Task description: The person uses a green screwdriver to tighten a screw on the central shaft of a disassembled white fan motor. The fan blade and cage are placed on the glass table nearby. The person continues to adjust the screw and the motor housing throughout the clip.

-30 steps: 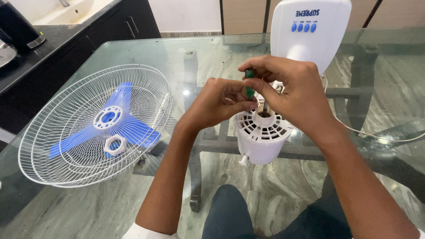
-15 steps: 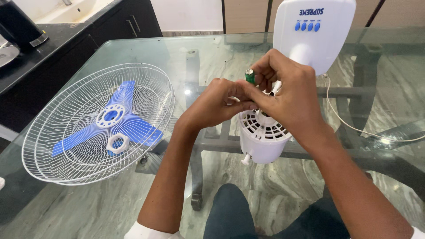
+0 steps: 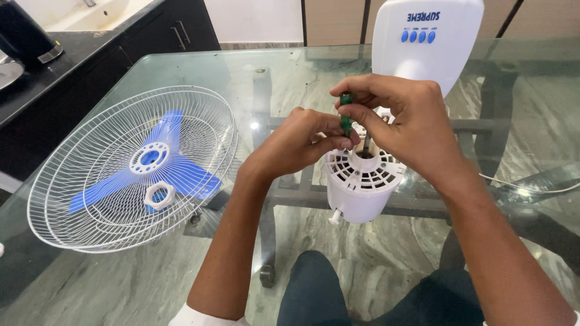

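Your right hand pinches the green screwdriver upright, its shaft going down into the top of the white motor housing on the glass worktop. Your left hand closes its fingers around the tool just beside the right. The wire guards, blue blade and white nut already lie apart at the left, so I judge the front is dismantled and the housing screws remain.

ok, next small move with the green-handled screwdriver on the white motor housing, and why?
Probably turn the green-handled screwdriver further: the right hand pinches its handle, the shaft stands upright in the white vented motor housing, and the left hand steadies it.
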